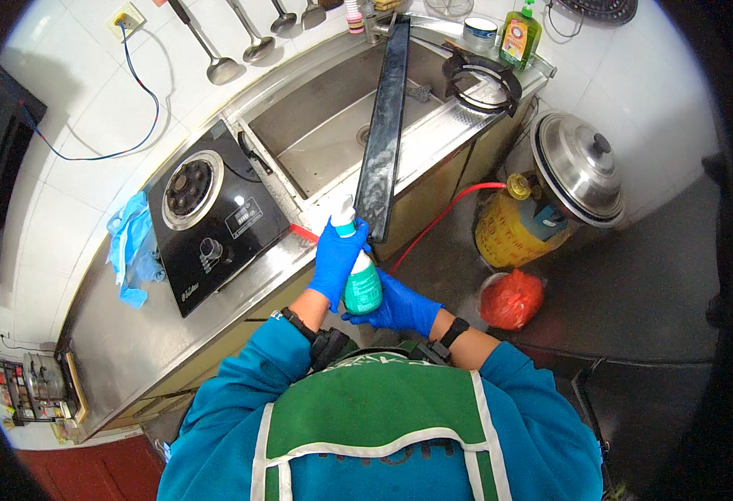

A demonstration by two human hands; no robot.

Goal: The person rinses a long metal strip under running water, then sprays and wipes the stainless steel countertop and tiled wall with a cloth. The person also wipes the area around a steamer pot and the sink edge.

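Note:
A spray bottle [364, 289] with a white and teal trigger head is held upright in front of me. My left hand [339, 257], in a blue glove, wraps its neck just under the head. Lower down, my right hand [401, 303], also gloved in blue, holds the base of the bottle, with some fingers hidden behind it. Just beyond the bottle, a long black panel [384, 125] lies across the sink [316, 138], its near end sticking out past the counter's front edge. Whitish smears mark the panel's near part.
Left of the sink sits a black gas hob [222, 219], with blue cloths [130, 244] beside it. A black pot stand [482, 81] and a green dish-soap bottle [520, 37] occupy the right end. A red hose [441, 213] runs to a yellow gas cylinder [507, 235] near a lidded pot [579, 166].

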